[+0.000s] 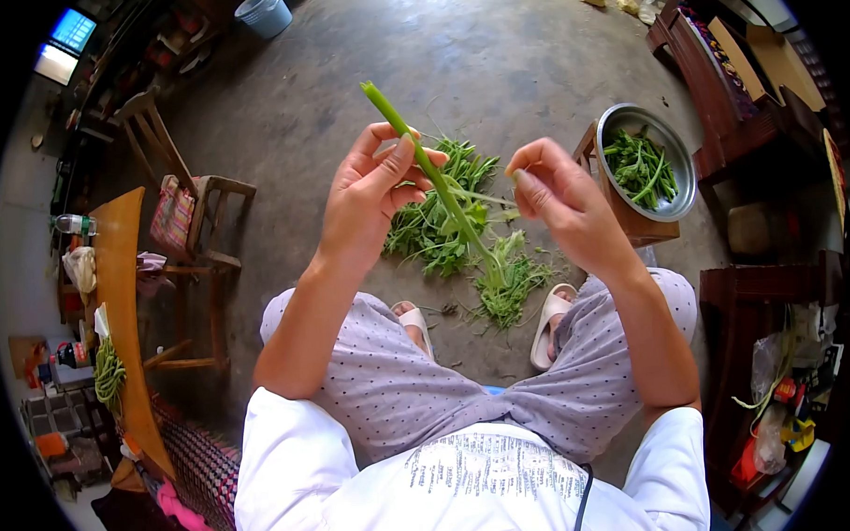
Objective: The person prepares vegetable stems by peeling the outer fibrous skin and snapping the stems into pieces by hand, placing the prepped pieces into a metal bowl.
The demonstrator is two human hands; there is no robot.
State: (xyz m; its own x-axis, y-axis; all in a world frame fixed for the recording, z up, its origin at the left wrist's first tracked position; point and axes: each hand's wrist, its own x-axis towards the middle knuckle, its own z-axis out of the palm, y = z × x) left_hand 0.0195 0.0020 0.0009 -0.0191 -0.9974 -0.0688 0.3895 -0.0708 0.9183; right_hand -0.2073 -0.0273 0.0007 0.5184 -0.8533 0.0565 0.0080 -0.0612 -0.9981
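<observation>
Above the grey floor, between the person's two knees, the left hand is holding a long green stem. Its thumb and fingers are closing around the stem near the top. The stem is leaning, with its cut top end pointing up and to the left. Its lower part is slanting down toward the right, over the greens on the floor. The right hand is pinching a thin, pale strip with its thumb and finger. The strip is stretching across from the side of the stem to this hand.

Under the hands, a green leafy pile is lying on the floor. A lighter heap of thin bits is lying just beside it, in front of the feet. I cannot tell if the low end of the stem is touching that heap. Two pale sandals are sitting on the floor, with the feet in them.

Off to the right, a round metal bowl is resting on a wooden stool. Green stems and leaves are lying inside the bowl. Over on the left, a wooden chair is standing with a striped bag on it. Farther away, a light blue bucket is standing on the floor.
</observation>
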